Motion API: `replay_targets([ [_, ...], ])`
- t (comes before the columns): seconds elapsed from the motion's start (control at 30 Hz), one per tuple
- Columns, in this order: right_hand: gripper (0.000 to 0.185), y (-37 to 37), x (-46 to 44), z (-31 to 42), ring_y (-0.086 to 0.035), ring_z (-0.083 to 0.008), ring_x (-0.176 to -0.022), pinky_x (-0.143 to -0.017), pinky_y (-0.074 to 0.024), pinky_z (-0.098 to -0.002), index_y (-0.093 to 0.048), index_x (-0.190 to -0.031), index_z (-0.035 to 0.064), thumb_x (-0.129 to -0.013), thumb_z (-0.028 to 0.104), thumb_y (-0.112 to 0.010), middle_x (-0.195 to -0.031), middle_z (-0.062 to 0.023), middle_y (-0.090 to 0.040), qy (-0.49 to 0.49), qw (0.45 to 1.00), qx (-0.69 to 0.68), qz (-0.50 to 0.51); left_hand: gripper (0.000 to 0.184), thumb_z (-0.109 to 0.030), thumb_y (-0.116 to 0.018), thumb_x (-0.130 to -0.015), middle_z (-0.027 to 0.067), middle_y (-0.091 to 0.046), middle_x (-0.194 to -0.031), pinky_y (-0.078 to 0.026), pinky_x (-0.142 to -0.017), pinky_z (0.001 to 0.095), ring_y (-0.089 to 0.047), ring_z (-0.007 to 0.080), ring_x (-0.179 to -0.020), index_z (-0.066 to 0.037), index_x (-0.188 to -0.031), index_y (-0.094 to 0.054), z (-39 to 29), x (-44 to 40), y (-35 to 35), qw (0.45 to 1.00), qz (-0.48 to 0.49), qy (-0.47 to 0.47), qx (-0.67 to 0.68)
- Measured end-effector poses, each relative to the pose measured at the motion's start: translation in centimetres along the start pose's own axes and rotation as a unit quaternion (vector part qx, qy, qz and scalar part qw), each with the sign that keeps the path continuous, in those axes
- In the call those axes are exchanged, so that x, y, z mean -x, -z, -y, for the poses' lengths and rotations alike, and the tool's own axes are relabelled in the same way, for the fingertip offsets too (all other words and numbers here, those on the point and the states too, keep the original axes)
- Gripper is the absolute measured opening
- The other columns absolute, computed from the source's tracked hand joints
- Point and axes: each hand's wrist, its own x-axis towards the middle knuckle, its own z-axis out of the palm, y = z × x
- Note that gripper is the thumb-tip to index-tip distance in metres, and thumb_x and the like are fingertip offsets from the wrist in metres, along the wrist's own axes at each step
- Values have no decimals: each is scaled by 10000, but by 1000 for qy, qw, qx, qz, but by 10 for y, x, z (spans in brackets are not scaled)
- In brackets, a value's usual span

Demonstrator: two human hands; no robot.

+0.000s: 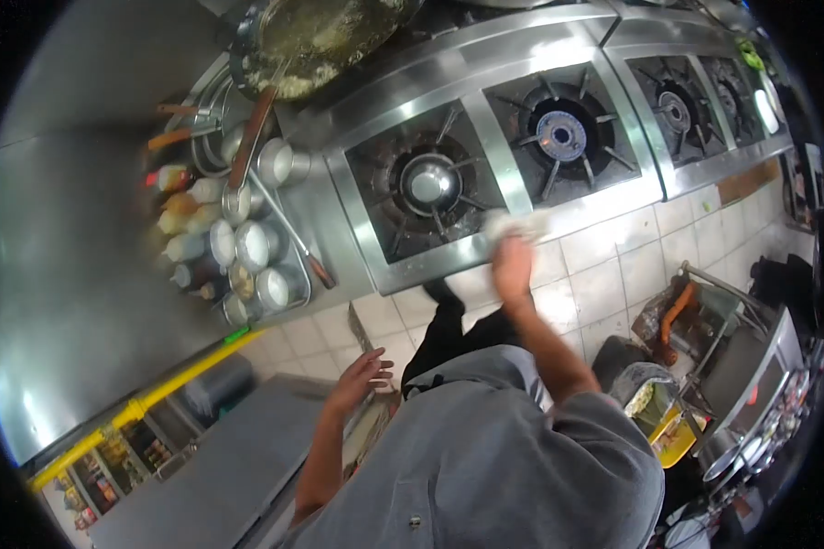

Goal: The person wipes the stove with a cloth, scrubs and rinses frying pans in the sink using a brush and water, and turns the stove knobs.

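My right hand [513,268] is closed on a pale cloth [516,223], blurred, at the front steel edge of the stove [439,261]. Behind it sit a left burner [430,183] with a shiny round cap and a neighbouring burner [559,135]. My left hand [364,377] hangs low in front of my body, its fingers loosely apart and nothing in it. Just beyond those fingers shows a narrow dark strip [361,326] that I cannot make out.
A wok [247,64] of bubbling oil stands at the upper left. Beside it, a tray holds metal containers [252,244], squeeze bottles [185,245] and a long-handled utensil [288,229]. A yellow pipe [142,403] runs at lower left. At right is a cart [742,357] with a bin [645,389].
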Motion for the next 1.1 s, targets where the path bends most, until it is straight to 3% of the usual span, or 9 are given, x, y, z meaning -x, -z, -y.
replay_targets([
  [0.07,464,-23,37,110,-585,-305,-965,-817,-444,-469,-543,-1301,-13,-875,172,-543,-1052,-145,-606,133,988,-67,-48,511,-322,-532,-1066,123,-624,-1315,-497,-991,367,-617,213,-1150,-80,-1506,-432,18,8,-16,998,-17,25,64],
  [0.1,387,-14,33,156,-568,-298,-987,-843,-433,-479,-579,-1230,17,-887,192,-534,-1081,-138,-594,120,974,-73,177,505,-325,-526,-1068,124,-626,-1311,-498,-993,365,-620,213,-1149,-78,-1501,-439,23,11,-20,999,-17,25,42],
  [0.23,298,-37,69,231,-530,-286,-1089,-893,-406,-472,-618,-1172,77,-922,189,-501,-1097,-83,-581,233,965,-86,80,487,-312,-534,-1062,128,-630,-1305,-512,-982,369,-631,220,-1143,-68,-1476,-462,32,19,-25,998,-35,30,45],
  [0.53,308,101,-29,-25,-532,-334,-1100,-914,-390,-521,-677,-1136,81,-864,138,-543,-1173,-116,-606,110,992,56,-33,459,-324,-611,-1002,161,-672,-1185,-558,-861,389,-670,268,-1064,-7,-1325,-535,106,-3,31,956,-254,-7,146],
  [0.7,291,87,-226,20,-537,-280,-1202,-964,-376,-473,-734,-1101,100,-912,196,-535,-1226,-76,-640,239,957,167,-10,380,-313,-599,-1002,148,-680,-1099,-573,-782,382,-690,250,-948,-46,-1271,-564,141,-5,23,948,-268,48,167],
  [0.83,285,74,-330,71,-540,-270,-1197,-977,-374,-447,-751,-1083,147,-942,261,-531,-1274,-106,-633,104,975,189,61,438,-303,-611,-1005,165,-651,-1187,-569,-851,413,-682,295,-990,-15,-1324,-527,93,-11,-20,963,-227,42,136],
  [0.9,362,58,-270,49,-546,-316,-1183,-963,-416,-488,-684,-1160,16,-925,224,-503,-1311,-148,-588,172,967,105,-156,422,-289,-613,-1007,156,-662,-1160,-571,-838,402,-688,286,-979,-15,-1318,-532,62,-17,-43,967,-214,47,128],
  [1.0,387,73,-128,-17,-523,-322,-1277,-1062,-396,-501,-653,-1237,27,-920,203,-519,-1366,-174,-570,185,982,-3,-26,410,-271,-640,-985,119,-695,-1088,-570,-790,369,-694,223,-931,-49,-1320,-560,23,-37,-66,971,-213,-8,106],
  [1.1,311,99,-58,-148,-605,-311,-939,-826,-428,-487,-682,-1077,52,-809,141,-551,-1009,-131,-634,231,967,-104,23,440,-280,-647,-982,112,-694,-1099,-560,-800,355,-692,213,-954,-37,-1336,-552,8,-61,-60,984,-174,-10,25],
])
